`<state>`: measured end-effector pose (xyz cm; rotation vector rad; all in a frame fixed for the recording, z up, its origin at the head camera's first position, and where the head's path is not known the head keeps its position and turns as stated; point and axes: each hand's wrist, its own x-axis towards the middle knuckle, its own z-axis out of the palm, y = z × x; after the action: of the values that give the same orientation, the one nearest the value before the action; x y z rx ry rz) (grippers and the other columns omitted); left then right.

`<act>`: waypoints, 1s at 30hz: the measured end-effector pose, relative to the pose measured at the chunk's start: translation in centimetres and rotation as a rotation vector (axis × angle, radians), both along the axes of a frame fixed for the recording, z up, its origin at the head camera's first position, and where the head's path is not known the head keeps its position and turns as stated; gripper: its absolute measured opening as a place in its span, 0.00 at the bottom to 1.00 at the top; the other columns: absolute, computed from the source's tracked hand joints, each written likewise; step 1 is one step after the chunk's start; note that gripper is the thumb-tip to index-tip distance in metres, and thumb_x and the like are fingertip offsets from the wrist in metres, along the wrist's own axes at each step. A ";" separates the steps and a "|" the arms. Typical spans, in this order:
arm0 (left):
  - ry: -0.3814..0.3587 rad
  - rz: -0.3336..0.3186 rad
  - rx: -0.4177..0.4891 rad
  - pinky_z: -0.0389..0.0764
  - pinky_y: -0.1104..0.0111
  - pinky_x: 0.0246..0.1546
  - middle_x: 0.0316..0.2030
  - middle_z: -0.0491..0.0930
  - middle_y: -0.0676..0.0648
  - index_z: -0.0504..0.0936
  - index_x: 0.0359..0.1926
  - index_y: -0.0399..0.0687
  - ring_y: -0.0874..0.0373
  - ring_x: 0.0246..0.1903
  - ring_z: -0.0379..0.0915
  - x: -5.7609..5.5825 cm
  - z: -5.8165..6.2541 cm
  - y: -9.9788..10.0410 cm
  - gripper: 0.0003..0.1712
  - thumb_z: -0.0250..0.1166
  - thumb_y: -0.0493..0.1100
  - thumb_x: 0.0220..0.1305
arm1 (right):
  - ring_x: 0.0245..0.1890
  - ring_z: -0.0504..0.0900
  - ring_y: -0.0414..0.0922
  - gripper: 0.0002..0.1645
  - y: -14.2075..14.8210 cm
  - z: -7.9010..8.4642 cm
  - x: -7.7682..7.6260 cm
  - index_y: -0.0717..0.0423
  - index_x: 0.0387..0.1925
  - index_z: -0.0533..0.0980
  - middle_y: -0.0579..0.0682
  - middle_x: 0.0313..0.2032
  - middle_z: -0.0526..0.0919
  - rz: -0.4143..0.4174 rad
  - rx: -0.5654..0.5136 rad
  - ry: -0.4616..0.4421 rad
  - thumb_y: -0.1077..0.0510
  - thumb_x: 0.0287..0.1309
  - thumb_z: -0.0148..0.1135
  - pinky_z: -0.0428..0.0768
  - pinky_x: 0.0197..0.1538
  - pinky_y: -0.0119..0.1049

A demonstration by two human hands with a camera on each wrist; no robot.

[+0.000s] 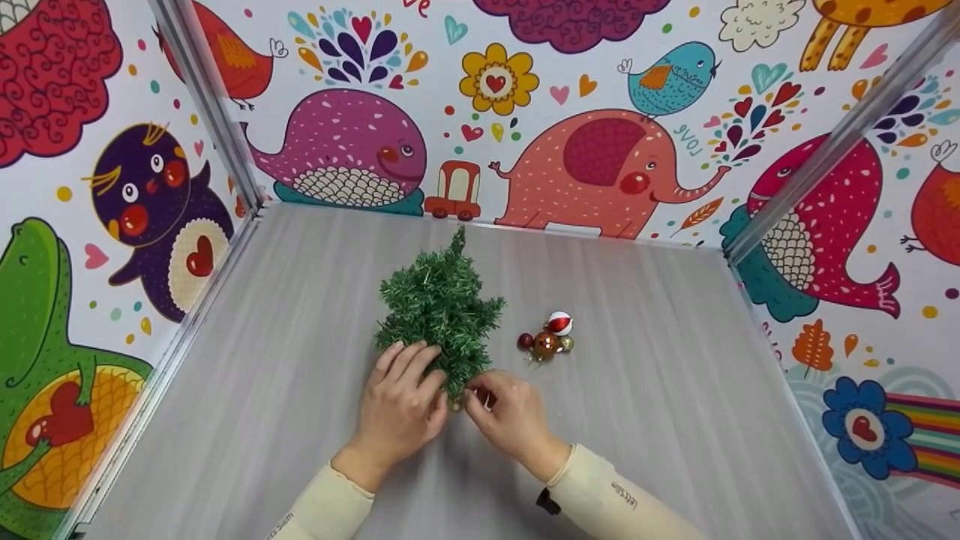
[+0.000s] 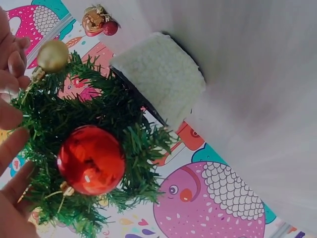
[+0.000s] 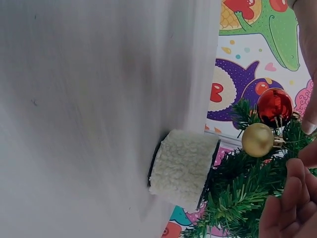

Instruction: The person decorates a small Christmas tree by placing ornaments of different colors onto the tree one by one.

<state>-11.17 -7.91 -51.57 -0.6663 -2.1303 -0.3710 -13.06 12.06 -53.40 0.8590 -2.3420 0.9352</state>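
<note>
A small green artificial Christmas tree (image 1: 439, 300) leans away on the table, its base wrapped in white fleece (image 2: 161, 77). Over its lower left branches rests my left hand (image 1: 405, 394), fingers loosely spread. My right hand (image 1: 514, 412) is at the lower right branches, with thumb and forefinger pinching by the hanging loop of a gold Christmas ball (image 3: 257, 140). That ball is against the greenery, beside the base. A shiny red Christmas ball (image 2: 91, 159) hangs on the tree near my left fingers. The exact pinch point is partly hidden.
Several loose ornaments lie together right of the tree, among them a red-and-white ball (image 1: 559, 323), an orange ball (image 1: 546, 344) and a dark red ball (image 1: 526, 341). Patterned walls (image 1: 495, 135) and metal rails (image 1: 217, 112) enclose the grey table (image 1: 660, 337).
</note>
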 end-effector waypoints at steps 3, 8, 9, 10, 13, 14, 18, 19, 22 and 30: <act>0.003 -0.010 0.014 0.66 0.50 0.60 0.51 0.81 0.41 0.84 0.37 0.44 0.43 0.53 0.75 0.0 0.1 0.0 0.16 0.68 0.45 0.46 | 0.23 0.75 0.30 0.05 0.1 0.1 -0.1 0.47 0.29 0.82 0.36 0.25 0.80 -0.001 -0.001 0.026 0.62 0.52 0.69 0.73 0.25 0.24; 0.015 -0.015 0.027 0.66 0.50 0.60 0.52 0.80 0.41 0.83 0.43 0.44 0.44 0.53 0.74 0.1 0.2 0.0 0.24 0.72 0.50 0.44 | 0.23 0.76 0.31 0.06 0.6 0.2 0.0 0.47 0.30 0.82 0.36 0.26 0.81 -0.012 -0.001 0.071 0.62 0.51 0.69 0.74 0.25 0.25; 0.017 -0.012 0.030 0.66 0.50 0.60 0.53 0.79 0.41 0.83 0.44 0.44 0.43 0.53 0.74 0.1 0.2 0.0 0.26 0.73 0.51 0.44 | 0.23 0.76 0.31 0.06 0.7 0.2 0.0 0.46 0.30 0.82 0.36 0.26 0.81 -0.015 -0.001 0.078 0.61 0.52 0.69 0.74 0.25 0.25; 0.019 -0.008 0.033 0.66 0.50 0.60 0.54 0.79 0.41 0.83 0.45 0.44 0.43 0.54 0.74 0.1 0.2 -0.1 0.28 0.74 0.52 0.43 | 0.23 0.76 0.31 0.06 0.9 0.2 0.0 0.46 0.31 0.82 0.36 0.26 0.81 -0.019 -0.001 0.084 0.61 0.52 0.69 0.75 0.25 0.25; 0.007 0.010 0.041 0.67 0.50 0.59 0.57 0.77 0.40 0.82 0.50 0.44 0.43 0.55 0.73 0.1 0.1 -0.2 0.33 0.76 0.55 0.43 | 0.25 0.77 0.30 0.05 1.5 0.1 -0.2 0.46 0.32 0.81 0.36 0.28 0.81 -0.026 -0.002 0.085 0.60 0.53 0.68 0.76 0.27 0.26; 0.000 0.018 0.040 0.68 0.50 0.59 0.58 0.77 0.40 0.81 0.51 0.44 0.43 0.55 0.73 0.1 0.0 -0.2 0.35 0.77 0.56 0.42 | 0.26 0.77 0.30 0.05 1.8 0.0 -0.3 0.47 0.33 0.81 0.36 0.29 0.81 -0.028 0.000 0.080 0.60 0.54 0.68 0.76 0.27 0.26; -0.048 0.052 0.027 0.69 0.50 0.58 0.56 0.77 0.39 0.81 0.54 0.43 0.42 0.55 0.73 0.3 -0.2 -0.5 0.39 0.78 0.59 0.42 | 0.29 0.78 0.33 0.09 3.0 -0.5 -1.0 0.49 0.36 0.80 0.39 0.31 0.81 -0.020 0.018 0.041 0.61 0.52 0.69 0.78 0.30 0.28; -0.060 0.061 0.021 0.69 0.50 0.58 0.56 0.77 0.39 0.81 0.54 0.42 0.42 0.54 0.73 0.3 -0.3 -0.6 0.40 0.78 0.59 0.42 | 0.30 0.78 0.35 0.10 3.3 -0.6 -1.3 0.50 0.37 0.80 0.40 0.31 0.80 -0.021 0.030 0.023 0.61 0.52 0.70 0.78 0.30 0.29; -0.089 0.077 0.012 0.70 0.50 0.58 0.54 0.78 0.39 0.81 0.54 0.42 0.42 0.53 0.73 0.3 -0.3 -0.7 0.40 0.78 0.59 0.43 | 0.32 0.80 0.39 0.11 4.5 -1.1 -1.9 0.51 0.39 0.79 0.42 0.33 0.80 -0.039 0.075 -0.038 0.61 0.52 0.69 0.80 0.33 0.33; -0.112 0.068 0.001 0.70 0.51 0.58 0.53 0.78 0.39 0.82 0.53 0.41 0.42 0.53 0.73 0.0 0.0 -0.4 0.37 0.76 0.59 0.46 | 0.34 0.81 0.40 0.13 8.5 -3.5 -3.2 0.51 0.42 0.80 0.44 0.36 0.81 -0.167 0.179 -0.138 0.58 0.52 0.69 0.82 0.35 0.37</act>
<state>-11.14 -8.35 -51.60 -0.5825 -2.2527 -0.3804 -16.23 20.59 -56.85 0.6700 -2.6016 0.7455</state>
